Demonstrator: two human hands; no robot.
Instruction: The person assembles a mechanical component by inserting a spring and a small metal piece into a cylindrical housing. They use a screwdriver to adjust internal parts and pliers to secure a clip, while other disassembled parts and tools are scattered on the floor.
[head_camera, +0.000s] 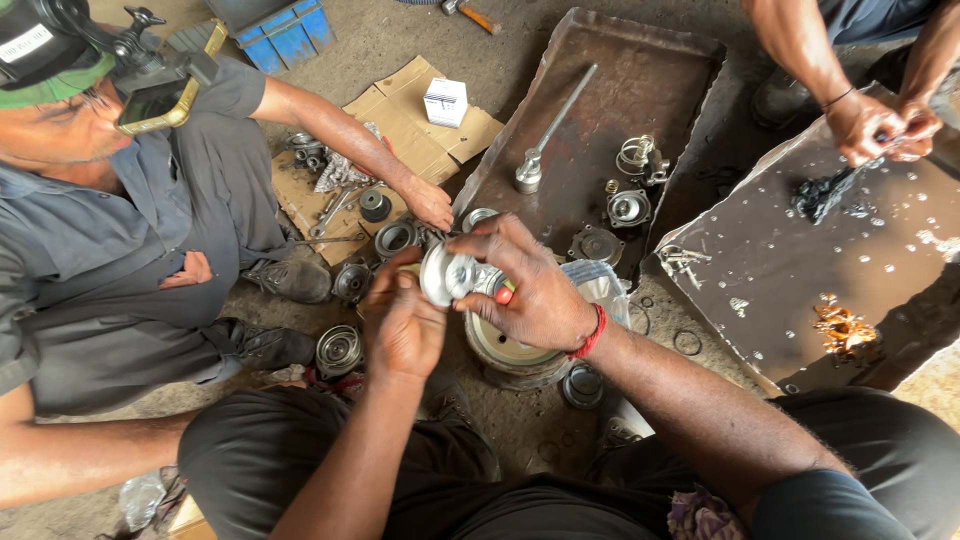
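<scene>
Both my hands hold a round silver metal part (447, 274) over my lap. My left hand (400, 320) grips it from below and the left. From above and the right, my right hand (530, 285) closes around it, with a red band at the wrist. Just under my hands a larger round metal housing (505, 352) sits on the ground. Several small round machine parts, such as one dark pulley (338, 350), lie around it.
A person in grey sits at the left, one hand (428, 203) on parts by flattened cardboard (410, 115) with a small white box (445, 101). A rusty metal tray (690, 60) holds a long socket wrench (545, 140). Another person's hands (880, 125) work over a wet metal sheet (800, 290).
</scene>
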